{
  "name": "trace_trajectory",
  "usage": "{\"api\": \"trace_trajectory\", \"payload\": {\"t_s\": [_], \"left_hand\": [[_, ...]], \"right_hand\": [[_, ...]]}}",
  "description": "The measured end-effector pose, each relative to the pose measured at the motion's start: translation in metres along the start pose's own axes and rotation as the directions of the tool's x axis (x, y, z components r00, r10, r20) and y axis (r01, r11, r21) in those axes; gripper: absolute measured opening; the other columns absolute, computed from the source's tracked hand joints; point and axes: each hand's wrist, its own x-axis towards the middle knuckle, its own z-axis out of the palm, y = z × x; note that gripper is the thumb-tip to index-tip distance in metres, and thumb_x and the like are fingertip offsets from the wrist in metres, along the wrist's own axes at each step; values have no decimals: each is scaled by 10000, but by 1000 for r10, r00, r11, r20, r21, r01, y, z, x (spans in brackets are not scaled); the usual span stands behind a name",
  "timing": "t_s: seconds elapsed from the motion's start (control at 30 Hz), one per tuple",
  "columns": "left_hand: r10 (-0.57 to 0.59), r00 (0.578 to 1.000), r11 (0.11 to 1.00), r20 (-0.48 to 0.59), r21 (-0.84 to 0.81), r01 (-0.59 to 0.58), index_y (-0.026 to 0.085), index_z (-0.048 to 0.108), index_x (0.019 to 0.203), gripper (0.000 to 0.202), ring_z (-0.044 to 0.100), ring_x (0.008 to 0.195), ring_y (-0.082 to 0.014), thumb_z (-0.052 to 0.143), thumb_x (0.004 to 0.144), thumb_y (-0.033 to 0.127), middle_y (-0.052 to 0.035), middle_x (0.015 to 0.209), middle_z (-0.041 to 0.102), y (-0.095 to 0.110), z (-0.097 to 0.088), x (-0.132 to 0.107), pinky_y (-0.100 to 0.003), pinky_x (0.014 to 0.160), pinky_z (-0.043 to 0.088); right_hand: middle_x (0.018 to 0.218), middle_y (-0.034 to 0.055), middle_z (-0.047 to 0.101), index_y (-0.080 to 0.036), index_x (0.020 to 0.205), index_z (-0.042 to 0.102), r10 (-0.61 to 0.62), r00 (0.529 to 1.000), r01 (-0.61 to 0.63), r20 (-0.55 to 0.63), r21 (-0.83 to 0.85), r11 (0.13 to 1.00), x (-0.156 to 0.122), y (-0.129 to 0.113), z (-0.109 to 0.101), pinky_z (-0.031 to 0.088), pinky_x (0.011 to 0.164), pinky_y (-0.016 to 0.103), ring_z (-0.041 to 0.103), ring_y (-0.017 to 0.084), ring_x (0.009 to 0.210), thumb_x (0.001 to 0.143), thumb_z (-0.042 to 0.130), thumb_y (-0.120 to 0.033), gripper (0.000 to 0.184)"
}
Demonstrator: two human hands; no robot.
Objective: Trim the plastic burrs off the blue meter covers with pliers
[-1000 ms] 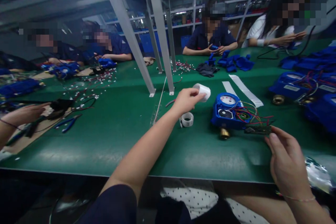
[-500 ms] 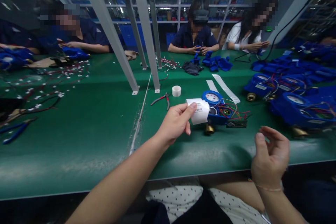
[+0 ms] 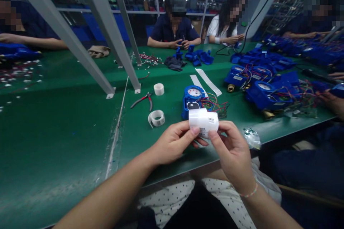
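Observation:
My left hand (image 3: 178, 139) pinches the left side of a curled strip of white barcode labels (image 3: 200, 118). On its right side, my right hand (image 3: 232, 146) grips the same strip between thumb and fingers. The strip is held just in front of a blue water meter (image 3: 185, 100) with a round white dial, and it hides the meter's lower part. Red, yellow and black wires come out of the meter's open side on the right.
Red-handled pliers (image 3: 142, 102), a roll of white tape (image 3: 158, 89) and a loose label roll (image 3: 156, 118) lie left of the meter. Flat label strips (image 3: 208, 82) are behind it. More blue meters (image 3: 271, 94) stand at right. Metal posts (image 3: 107, 32) rise at left; several people sit around.
My right hand has come in from the right and taken hold of the label strip. My left hand has moved lower with it. The view has turned right, and a label roll now shows near the pliers.

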Motion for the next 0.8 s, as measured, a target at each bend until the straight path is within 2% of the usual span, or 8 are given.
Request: {"api": "trace_trajectory", "payload": {"t_s": [0.17, 0.3, 0.37, 0.47, 0.53, 0.63, 0.73, 0.8], "left_hand": [[-2, 1000, 1000, -1, 18, 2, 165, 722, 1186, 334, 735, 858, -154, 592, 1031, 430, -80, 975, 785, -4, 1, 0, -228, 776, 586], [-32, 999, 999, -22, 28, 33, 177, 724, 1208, 369, 743, 858, -173, 606, 1014, 467, -89, 1009, 782, -7, 3, 0, -250, 770, 596], [-59, 997, 998, -53, 35, 61, 186, 720, 1220, 390, 751, 849, -181, 602, 1009, 492, -92, 1019, 781, -7, 4, 0, -258, 760, 600], [-90, 991, 995, -94, 42, 95, 189, 714, 1235, 426, 759, 816, -193, 596, 1000, 526, -97, 999, 783, -8, 5, 1, -275, 740, 606], [-93, 990, 994, -106, 50, 99, 183, 717, 1228, 440, 761, 808, -202, 606, 990, 537, -100, 976, 785, -8, 5, 1, -284, 738, 608], [-87, 989, 993, -123, 63, 95, 179, 726, 1210, 440, 761, 800, -204, 608, 987, 539, -96, 961, 787, -7, 6, 1, -289, 739, 608], [-78, 987, 993, -141, 76, 89, 182, 743, 1163, 408, 758, 794, -195, 594, 999, 525, -86, 957, 788, -6, 6, 2, -281, 735, 604], [-69, 985, 993, -157, 85, 83, 182, 751, 1126, 390, 759, 811, -197, 594, 1001, 516, -81, 949, 789, -6, 6, 2, -276, 735, 602]], "right_hand": [[1039, 25, 604, -263, 1034, 689, -5, 999, 7, -38, 43, 999, -4, 2, -1, 523, 803, 285, 597, 165, 972, 962, 703, -262, 74], [1026, 36, 629, -241, 1010, 703, 21, 998, -18, -54, 68, 998, -6, 4, -1, 526, 757, 275, 612, 173, 955, 949, 719, -285, 77], [922, 26, 642, -228, 991, 712, 86, 996, -81, -40, 114, 990, -5, 4, -1, 506, 664, 252, 608, 154, 830, 945, 724, -326, 109], [714, -17, 596, -207, 939, 715, 255, 967, -252, 23, 244, 936, -2, 4, -3, 430, 523, 210, 511, 99, 592, 942, 723, -408, 201], [675, -25, 580, -189, 896, 707, 343, 936, -349, 77, 318, 881, 1, 5, -4, 394, 484, 198, 468, 79, 539, 928, 731, -452, 267], [684, -14, 591, -168, 861, 692, 392, 909, -415, 139, 367, 832, 5, 8, -5, 396, 476, 194, 470, 75, 535, 910, 739, -494, 333], [770, 26, 644, -168, 919, 696, 370, 919, -393, 137, 390, 832, 3, 11, -5, 423, 470, 193, 539, 99, 591, 967, 644, -532, 370], [900, 49, 672, -194, 1020, 686, 291, 957, -277, 12, 342, 898, 0, 11, -5, 476, 506, 202, 610, 130, 708, 1000, 605, -489, 307]]}}
